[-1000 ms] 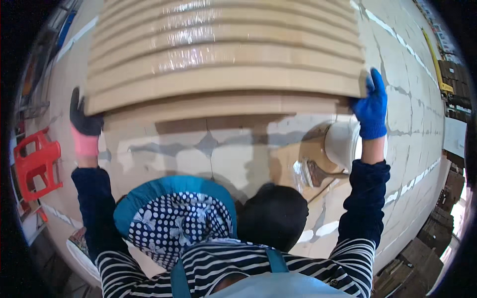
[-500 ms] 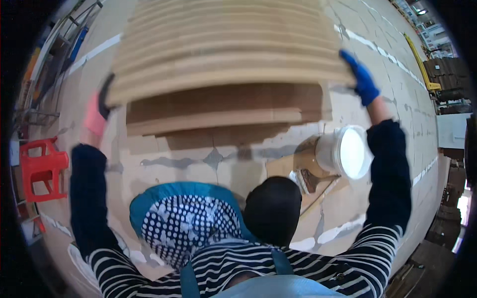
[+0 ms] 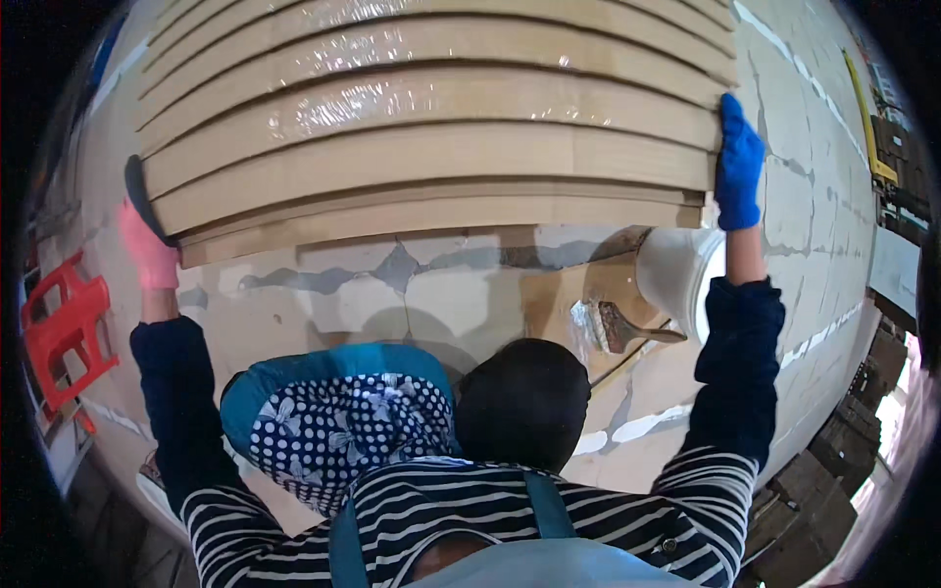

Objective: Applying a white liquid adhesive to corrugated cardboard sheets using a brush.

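A fanned stack of brown cardboard sheets (image 3: 441, 147) spreads in front of me, its near edges stepped like shingles. Shiny wet-looking streaks run along several of the exposed strips. My left hand (image 3: 147, 225), in a pink glove with a dark palm, grips the stack's left edge near the front corner. On the opposite edge my right hand (image 3: 740, 167), in a blue glove, presses its fingers along the sheet ends. Both hands are closed against the cardboard; the fingertips under the left side are hidden.
A white bucket (image 3: 671, 269) stands near my right forearm, partly behind the cardboard. Beside it a wide brush (image 3: 627, 328) lies on a brown cardboard piece (image 3: 549, 294). A red plastic stool (image 3: 69, 328) is at the left. Dark stacked cardboard (image 3: 814, 510) lies at the lower right.
The cardboard stack has come closer to me and covers the darker cardboard that showed beneath it. My hands have moved slightly farther apart with it, still at its edges.
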### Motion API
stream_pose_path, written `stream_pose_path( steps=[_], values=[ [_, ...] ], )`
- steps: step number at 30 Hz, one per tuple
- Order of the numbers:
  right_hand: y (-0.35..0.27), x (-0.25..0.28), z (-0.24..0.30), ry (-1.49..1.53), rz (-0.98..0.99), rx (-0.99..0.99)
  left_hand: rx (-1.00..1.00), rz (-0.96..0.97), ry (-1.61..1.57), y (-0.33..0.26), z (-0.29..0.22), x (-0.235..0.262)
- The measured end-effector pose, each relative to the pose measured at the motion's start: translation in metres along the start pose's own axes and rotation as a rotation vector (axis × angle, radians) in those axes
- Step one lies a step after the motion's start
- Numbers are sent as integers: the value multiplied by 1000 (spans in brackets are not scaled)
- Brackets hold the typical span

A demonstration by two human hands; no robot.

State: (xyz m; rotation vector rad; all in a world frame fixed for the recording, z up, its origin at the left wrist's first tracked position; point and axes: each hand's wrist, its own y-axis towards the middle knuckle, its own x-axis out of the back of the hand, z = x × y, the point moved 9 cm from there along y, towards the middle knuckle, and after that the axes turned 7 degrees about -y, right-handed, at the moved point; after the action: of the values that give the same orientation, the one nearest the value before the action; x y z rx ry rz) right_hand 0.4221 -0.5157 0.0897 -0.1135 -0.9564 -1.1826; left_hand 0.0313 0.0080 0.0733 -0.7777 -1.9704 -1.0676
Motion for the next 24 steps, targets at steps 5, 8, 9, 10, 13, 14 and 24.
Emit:
stream_pose_path(
  steps=[5, 8, 9, 10, 13, 14, 24],
  values=[
    [7, -7, -38, -129, -84, -64, 781, -63, -422, 30, 29, -29],
    [3, -11, -40, -31, -106, -157, 266, -46, 4, 33, 30, -20],
    [0, -11, -43, 7, -113, -207, 262, -54, 1, 33, 24, -22],
    [0, -11, -40, 7, -120, -202, 339, -87, -99, 31, 26, -24],
    [-3, -8, -32, 75, -187, -174, 490, -153, -296, 24, 32, -26],
    [-3, -6, -34, 78, -194, -169, 432, -120, -183, 26, 29, -24],
    [3, 58, -49, -762, 41, -316, 208, 262, 692, 46, 8, 8]
  ],
)
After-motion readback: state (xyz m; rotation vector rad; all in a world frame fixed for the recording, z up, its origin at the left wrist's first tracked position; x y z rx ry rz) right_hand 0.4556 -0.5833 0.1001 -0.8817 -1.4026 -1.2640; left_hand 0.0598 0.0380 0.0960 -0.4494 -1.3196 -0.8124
